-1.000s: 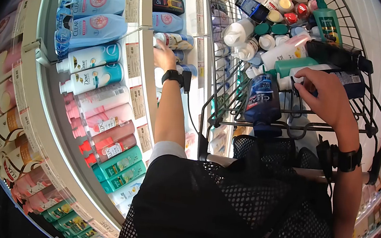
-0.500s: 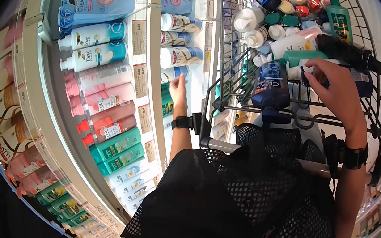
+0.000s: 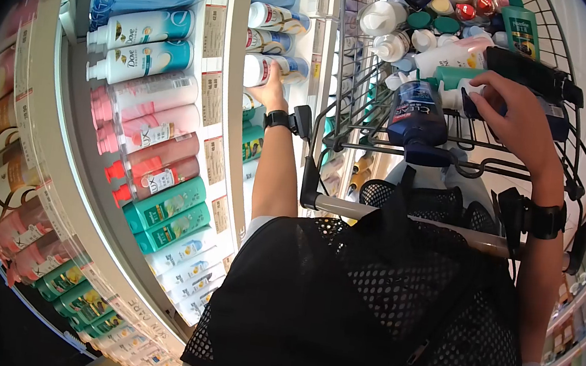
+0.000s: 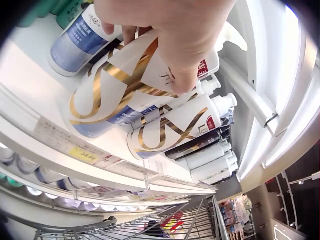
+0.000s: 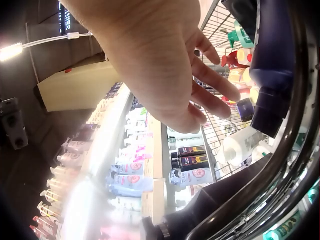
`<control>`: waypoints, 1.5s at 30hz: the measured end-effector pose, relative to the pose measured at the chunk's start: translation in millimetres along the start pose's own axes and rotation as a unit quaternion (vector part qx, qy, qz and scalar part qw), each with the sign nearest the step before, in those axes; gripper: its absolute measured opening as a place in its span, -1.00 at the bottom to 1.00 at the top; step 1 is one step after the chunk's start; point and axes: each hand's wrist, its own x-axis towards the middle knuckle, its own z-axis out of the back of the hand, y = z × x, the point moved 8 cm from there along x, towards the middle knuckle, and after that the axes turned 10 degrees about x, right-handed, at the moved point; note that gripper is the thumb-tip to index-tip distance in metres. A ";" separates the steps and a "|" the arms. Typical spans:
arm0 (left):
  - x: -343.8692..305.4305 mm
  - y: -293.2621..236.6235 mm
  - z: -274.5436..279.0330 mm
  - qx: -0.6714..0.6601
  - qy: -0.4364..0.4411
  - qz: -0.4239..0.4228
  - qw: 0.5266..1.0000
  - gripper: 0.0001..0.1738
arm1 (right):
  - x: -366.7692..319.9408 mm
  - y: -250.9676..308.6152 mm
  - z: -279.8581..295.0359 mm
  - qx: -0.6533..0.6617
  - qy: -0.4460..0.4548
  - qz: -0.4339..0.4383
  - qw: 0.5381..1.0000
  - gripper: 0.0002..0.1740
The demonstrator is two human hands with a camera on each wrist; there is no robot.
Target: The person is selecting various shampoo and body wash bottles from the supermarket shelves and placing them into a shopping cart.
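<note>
On the lit shelf, my left hand (image 3: 270,92) grips a white bottle with gold lettering (image 3: 277,70). The left wrist view has that hand (image 4: 172,40) over the bottle (image 4: 117,85), its thumb across the front. A similar smaller bottle (image 4: 175,125) lies beside it. Over the cart's near end is my right hand (image 3: 517,115), fingers loosely bent, close to a white bottle top (image 3: 453,97) and a dark blue CLEAR bottle (image 3: 418,114). Seen from the right wrist, this hand (image 5: 150,65) holds nothing between its spread fingers.
The wire cart (image 3: 378,148) carries several bottles, including a green one (image 3: 520,32), with its handle (image 3: 355,209) near my body. Left of it, shelves hold rows of Dove (image 3: 143,62), pink (image 3: 161,126) and green bottles (image 3: 168,215). A black mesh garment (image 3: 336,305) covers my front.
My left hand left an upper bottle, came away empty and lower, then reached back up and took hold of the gold-lettered bottle. My right hand stays over the cart's near end.
</note>
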 end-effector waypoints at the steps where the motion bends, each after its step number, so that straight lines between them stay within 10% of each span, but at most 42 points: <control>1: -5.4 1.2 2.1 0.000 0.003 0.000 1.000 -0.14 | -0.7 0.2 0.8 -0.005 -0.001 0.002 1.000 -0.82; 35: -35.0 48.3 71.1 0.070 0.009 0.042 0.997 -0.04 | 0.3 2.3 -0.6 -0.022 0.002 -0.006 1.000 -0.80; 45: -33.2 64.0 67.8 0.078 0.030 0.128 0.988 -0.11 | -1.9 -17.0 57.7 -0.045 -0.195 -0.100 0.975 -0.82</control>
